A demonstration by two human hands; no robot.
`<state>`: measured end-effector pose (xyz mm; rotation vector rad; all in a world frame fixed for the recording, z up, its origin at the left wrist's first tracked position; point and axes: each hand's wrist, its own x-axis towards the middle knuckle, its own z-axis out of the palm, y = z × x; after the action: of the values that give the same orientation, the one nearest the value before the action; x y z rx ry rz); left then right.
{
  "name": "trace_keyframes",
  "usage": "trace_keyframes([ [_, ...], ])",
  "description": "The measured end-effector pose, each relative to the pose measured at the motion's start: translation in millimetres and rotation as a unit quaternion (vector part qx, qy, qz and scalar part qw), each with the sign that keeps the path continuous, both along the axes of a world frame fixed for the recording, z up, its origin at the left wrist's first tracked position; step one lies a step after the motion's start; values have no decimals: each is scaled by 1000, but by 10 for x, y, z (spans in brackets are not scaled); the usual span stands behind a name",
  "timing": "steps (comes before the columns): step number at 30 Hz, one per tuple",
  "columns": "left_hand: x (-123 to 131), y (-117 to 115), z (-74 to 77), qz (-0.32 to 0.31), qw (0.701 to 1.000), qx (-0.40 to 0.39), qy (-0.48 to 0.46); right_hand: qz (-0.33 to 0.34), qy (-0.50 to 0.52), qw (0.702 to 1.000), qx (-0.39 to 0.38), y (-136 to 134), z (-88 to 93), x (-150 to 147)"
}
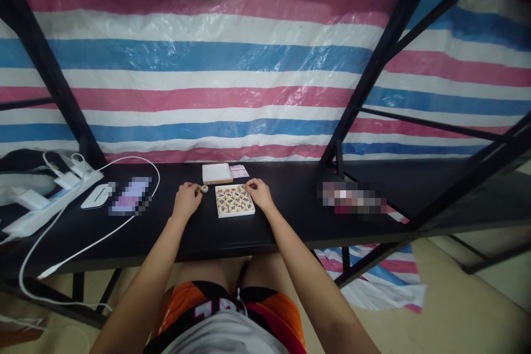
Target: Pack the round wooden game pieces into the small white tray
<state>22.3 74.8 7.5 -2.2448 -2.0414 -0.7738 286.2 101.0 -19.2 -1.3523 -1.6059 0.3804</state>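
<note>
A shallow white box (236, 213) on the black tabletop holds rows of round, cream-coloured xiangqi pieces (233, 201) with red and dark characters. At its upper right corner, my right hand (258, 193) pinches a xiangqi piece (243, 187) with thumb and forefinger. To the left of the box, my left hand (188, 198) has its fingers curled in, the tips at the edge of a single xiangqi piece (204, 189) on the table. The curled fingers partly hide what is between them.
Behind the box lie a white box lid (217, 173) and a pinkish printed paper (239, 171). On the left are a blurred phone (130, 197), a white device (96, 196), a power strip (53, 207) and loose white cables. A blurred item (350, 197) lies right, near black frame posts.
</note>
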Motion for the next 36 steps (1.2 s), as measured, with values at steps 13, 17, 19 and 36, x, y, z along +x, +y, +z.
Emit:
trace_keyframes([
  [13, -43, 24, -41, 30, 999, -15, 17, 74, -8, 997, -36, -78, 99, -36],
  [17, -29, 26, -25, 26, 999, -21, 18, 84, -22, 995, -42, -142, 161, -50],
  [19, -25, 39, -38, 23, 1000, -19, 11, 102, -31, 994, -38, -172, 174, -61],
  [36, 14, 74, -50, -34, 999, -30, 27, 107, -88, 990, -14, -214, 196, -83],
])
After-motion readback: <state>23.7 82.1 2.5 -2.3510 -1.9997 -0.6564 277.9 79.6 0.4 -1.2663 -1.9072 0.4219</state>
